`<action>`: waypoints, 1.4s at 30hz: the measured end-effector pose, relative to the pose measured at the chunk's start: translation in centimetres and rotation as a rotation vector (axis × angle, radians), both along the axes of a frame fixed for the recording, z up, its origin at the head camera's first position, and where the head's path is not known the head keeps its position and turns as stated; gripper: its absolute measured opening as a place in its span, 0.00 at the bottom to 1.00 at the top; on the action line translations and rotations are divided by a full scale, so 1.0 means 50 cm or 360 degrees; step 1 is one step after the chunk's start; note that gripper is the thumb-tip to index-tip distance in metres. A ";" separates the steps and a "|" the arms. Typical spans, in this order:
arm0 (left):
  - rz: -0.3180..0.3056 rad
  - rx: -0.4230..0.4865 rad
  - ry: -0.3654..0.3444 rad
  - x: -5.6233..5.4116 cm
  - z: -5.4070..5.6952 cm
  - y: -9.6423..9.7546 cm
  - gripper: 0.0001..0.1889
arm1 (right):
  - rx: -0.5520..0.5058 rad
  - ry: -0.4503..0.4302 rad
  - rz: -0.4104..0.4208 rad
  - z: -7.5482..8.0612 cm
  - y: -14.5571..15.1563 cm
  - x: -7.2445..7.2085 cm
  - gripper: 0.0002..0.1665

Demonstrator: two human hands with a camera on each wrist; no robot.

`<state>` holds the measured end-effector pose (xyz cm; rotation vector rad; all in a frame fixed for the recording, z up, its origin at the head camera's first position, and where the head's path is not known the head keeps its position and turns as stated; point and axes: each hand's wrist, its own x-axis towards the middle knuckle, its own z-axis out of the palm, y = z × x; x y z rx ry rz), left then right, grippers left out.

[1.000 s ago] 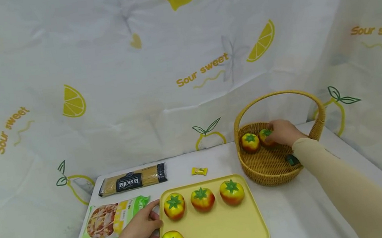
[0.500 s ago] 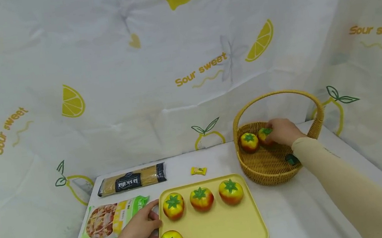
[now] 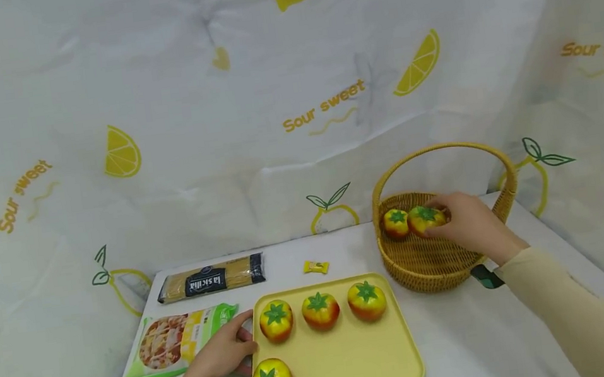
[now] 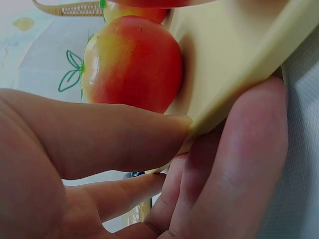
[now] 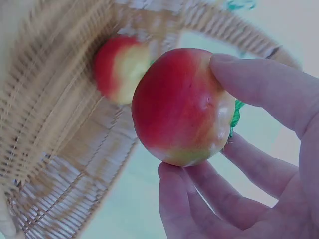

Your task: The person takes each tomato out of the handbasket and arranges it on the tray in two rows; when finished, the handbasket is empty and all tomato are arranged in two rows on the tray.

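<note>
In the head view my right hand (image 3: 473, 223) grips a red-and-yellow toy persimmon (image 3: 425, 219) with a green leaf cap, inside the wicker basket (image 3: 423, 261). The right wrist view shows this persimmon (image 5: 182, 107) pinched between thumb and fingers, raised off the basket floor. Another persimmon (image 3: 396, 224) sits in the basket beside it. My left hand (image 3: 222, 355) pinches the left rim of the yellow tray (image 3: 348, 367); the left wrist view shows a digit on either side of the tray's rim (image 4: 234, 97). Several persimmons (image 3: 321, 311) lie on the tray, along its far edge and in the near left corner.
A bag of spaghetti (image 3: 211, 278) lies at the back left, with a green-and-white pizza packet (image 3: 170, 346) in front of it. A small yellow candy (image 3: 315, 267) is behind the tray. The basket's tall handle (image 3: 440, 147) arches over its opening. A printed cloth hangs behind.
My right hand has drawn back slightly toward me and to the right, lifting the persimmon off the basket floor. My left hand stays at the tray's rim.
</note>
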<state>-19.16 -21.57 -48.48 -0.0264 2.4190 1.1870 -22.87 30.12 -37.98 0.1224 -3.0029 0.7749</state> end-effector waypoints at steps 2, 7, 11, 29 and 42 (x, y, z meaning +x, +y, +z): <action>-0.0006 0.0002 0.0004 -0.001 0.001 -0.001 0.39 | -0.0028 0.0018 0.0010 0.006 -0.016 0.022 0.37; 0.0009 0.0053 -0.0034 0.000 0.006 -0.005 0.39 | -0.0059 0.0109 0.0053 0.007 -0.074 0.075 0.35; 0.0025 0.0052 -0.0045 0.003 0.011 -0.007 0.39 | -0.0093 0.0190 0.0116 -0.005 -0.132 0.113 0.33; -0.0015 0.0042 0.0000 -0.005 0.005 0.005 0.39 | -0.0243 -0.0036 0.0504 -0.095 -0.341 0.213 0.31; -0.0001 0.0056 0.0007 0.004 0.009 0.003 0.38 | -0.0197 -0.0088 0.0655 -0.134 -0.377 0.222 0.30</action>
